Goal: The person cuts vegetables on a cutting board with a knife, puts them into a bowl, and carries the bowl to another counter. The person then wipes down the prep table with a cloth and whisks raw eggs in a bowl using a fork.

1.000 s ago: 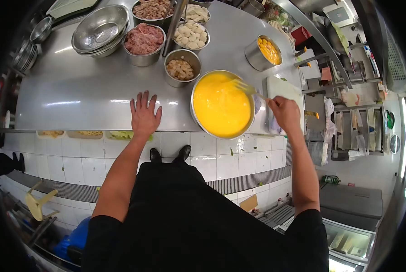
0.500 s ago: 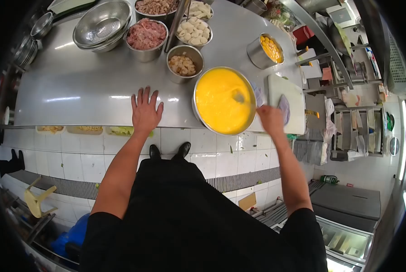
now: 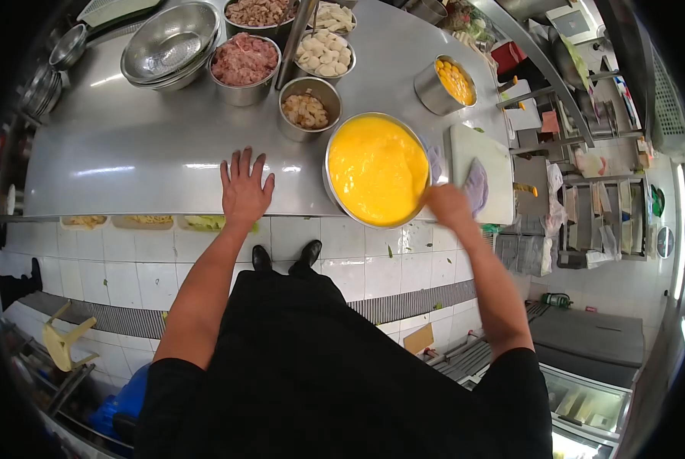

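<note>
A round metal basin (image 3: 374, 219) full of yellow beaten egg (image 3: 373, 164) stands at the table's front edge. My right hand (image 3: 448, 205) is closed at the basin's right rim, around a metal stirring utensil. The utensil's head is under the egg and the hand covers its handle, so its exact kind does not show. My left hand (image 3: 246, 188) lies flat with fingers spread on the steel table (image 3: 151, 138), left of the basin and holding nothing. A metal pot of peeled shrimp (image 3: 305, 112) sits just behind the basin.
A metal pot with egg yolks (image 3: 454, 82) is at the back right. A white cutting board (image 3: 495, 168) carries a purple cloth (image 3: 476, 186). Behind are minced meat (image 3: 244, 60), pale balls (image 3: 324, 54) and stacked metal bowls (image 3: 170, 46). Food trays (image 3: 143, 222) show under the front edge.
My right hand has moved slightly left and down along the basin's rim. The utensil's head, seen in the egg before, is now hidden. My left hand has stayed in place.
</note>
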Demonstrator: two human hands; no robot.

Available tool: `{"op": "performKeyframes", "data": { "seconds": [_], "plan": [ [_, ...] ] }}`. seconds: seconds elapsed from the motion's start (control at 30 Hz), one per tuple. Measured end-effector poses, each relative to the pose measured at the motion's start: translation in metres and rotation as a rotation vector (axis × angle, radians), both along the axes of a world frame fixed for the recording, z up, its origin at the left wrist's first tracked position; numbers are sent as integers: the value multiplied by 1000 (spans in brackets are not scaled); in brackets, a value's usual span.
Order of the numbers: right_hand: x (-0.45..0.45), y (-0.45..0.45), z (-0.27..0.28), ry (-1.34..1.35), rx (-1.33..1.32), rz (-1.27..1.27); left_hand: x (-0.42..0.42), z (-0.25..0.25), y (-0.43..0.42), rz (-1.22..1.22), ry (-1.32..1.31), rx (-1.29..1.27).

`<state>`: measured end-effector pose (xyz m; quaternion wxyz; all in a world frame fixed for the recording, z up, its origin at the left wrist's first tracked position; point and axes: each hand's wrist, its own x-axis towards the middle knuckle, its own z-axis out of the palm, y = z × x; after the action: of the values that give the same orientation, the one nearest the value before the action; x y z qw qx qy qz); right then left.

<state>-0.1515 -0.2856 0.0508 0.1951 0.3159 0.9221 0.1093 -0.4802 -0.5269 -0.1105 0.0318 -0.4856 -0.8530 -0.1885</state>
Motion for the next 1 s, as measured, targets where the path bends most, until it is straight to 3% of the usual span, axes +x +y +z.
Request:
{"op": "performKeyframes", "data": {
  "seconds": [0.03, 0.07, 0.13, 0.2, 0.27, 0.33, 0.4, 0.47, 0.57, 0.7, 0.83, 0.93, 1.0],
  "plan": [
    [-34, -34, 19, -3, -231, -110, 1, 0, 2, 4, 2, 5],
    [-43, -23, 35, 2, -224, -93, -1, -1, 5, 3, -6, 25],
    [-34, -13, 45, 483, -257, -342, 3, -4, -9, -23, -24, 8],
    [-34, -10, 28, 511, -81, -362, -1, 0, 0, -5, -27, 22],
    [-34, -37, 9, 152, -310, -107, -1, 0, 2, -2, -19, 33],
    [-36, -32, 26, 247, -290, -88, -2, -2, -4, -4, -18, 21],
    [-34, -15, 32, 529, -173, -506, -1, 2, -1, -9, -48, 16],
    [-17, -21, -8, 268, -287, -55, -2, 0, 0, -13, -34, 14],
    [-40, -44, 54, 264, -374, -175, -1, 0, -1, -28, -47, 60],
    [-28, -38, 151, 459, -136, -166, 3, -4, -12, -5, -38, 236],
    [-5, -29, 175, 672, -69, -207, 77, 6, -43, -344, -406, 266],
    [18, -17, 135, 886, -187, -265, 174, 59, -3, -722, -625, 142],
    [37, -13, 91, 1030, -277, -242, 241, 52, 43, -851, -681, 153]
  ]
}}
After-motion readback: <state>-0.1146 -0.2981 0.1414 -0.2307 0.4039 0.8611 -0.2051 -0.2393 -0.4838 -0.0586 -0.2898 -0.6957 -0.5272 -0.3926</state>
